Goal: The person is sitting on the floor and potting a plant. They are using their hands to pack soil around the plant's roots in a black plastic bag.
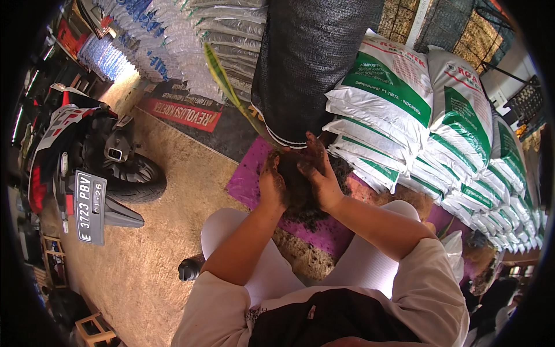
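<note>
Dark, moist soil (pixel 297 178) lies between my two cupped hands, above a purple sheet strewn with more soil. My left hand (pixel 273 182) presses against the left side of the soil; its fingers are smeared dark. My right hand (pixel 320 173) is on the other side, thumb bent inward and fingers spread upward, also dirty. A long green snake plant leaf with yellow edges (pixel 225 84) slants up and left from beside my left fingertips; its base is hidden. Whether it is rooted in the held soil I cannot tell. The purple sheet (pixel 247 173) lies on the ground between my knees.
A tall roll of black netting (pixel 312 65) stands just beyond my hands. White and green filled sacks (pixel 386 82) are stacked at the right, clear plastic sacks (pixel 236 39) behind. A parked motorcycle (pixel 108 147) stands left. A dark bottle (pixel 190 268) is beside my left knee.
</note>
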The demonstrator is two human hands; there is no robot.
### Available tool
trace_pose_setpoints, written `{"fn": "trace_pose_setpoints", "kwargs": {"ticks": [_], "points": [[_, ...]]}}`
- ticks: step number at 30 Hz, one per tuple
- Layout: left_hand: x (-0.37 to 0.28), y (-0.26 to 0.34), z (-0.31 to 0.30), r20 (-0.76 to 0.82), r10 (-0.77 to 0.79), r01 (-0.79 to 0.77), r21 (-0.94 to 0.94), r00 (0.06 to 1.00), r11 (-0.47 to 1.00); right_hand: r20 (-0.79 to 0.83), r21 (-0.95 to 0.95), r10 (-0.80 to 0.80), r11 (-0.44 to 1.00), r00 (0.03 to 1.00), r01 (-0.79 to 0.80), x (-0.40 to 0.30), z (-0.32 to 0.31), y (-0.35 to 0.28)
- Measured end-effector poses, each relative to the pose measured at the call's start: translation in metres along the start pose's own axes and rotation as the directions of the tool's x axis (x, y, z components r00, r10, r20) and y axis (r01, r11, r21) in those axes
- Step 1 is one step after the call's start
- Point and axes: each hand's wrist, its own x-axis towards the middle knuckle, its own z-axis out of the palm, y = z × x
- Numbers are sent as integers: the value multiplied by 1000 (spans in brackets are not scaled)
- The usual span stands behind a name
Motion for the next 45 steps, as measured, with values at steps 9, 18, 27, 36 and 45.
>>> {"fn": "trace_pose_setpoints", "kwargs": {"ticks": [9, 18, 27, 36, 45], "points": [[-2, 4, 3, 47, 57, -64, 159, 997, 985, 99, -84, 114, 991, 989, -106, 4, -15, -15], [-14, -9, 24, 17, 245, -237, 327, 969, 915, -55, -39, 53, 998, 997, -55, -13, 8, -8], [-22, -5, 24, -12, 267, -235, 441, 963, 866, -31, -157, 128, 979, 991, -131, -4, 0, -5], [-10, 6, 18, 235, 233, -283, 210, 944, 936, 154, 191, 342, 910, 927, -368, -14, 6, -35], [-22, 5, 28, 150, -125, 163, -279, 981, 946, 437, -721, -341, 421, 832, 551, -19, 1, -34]]}}
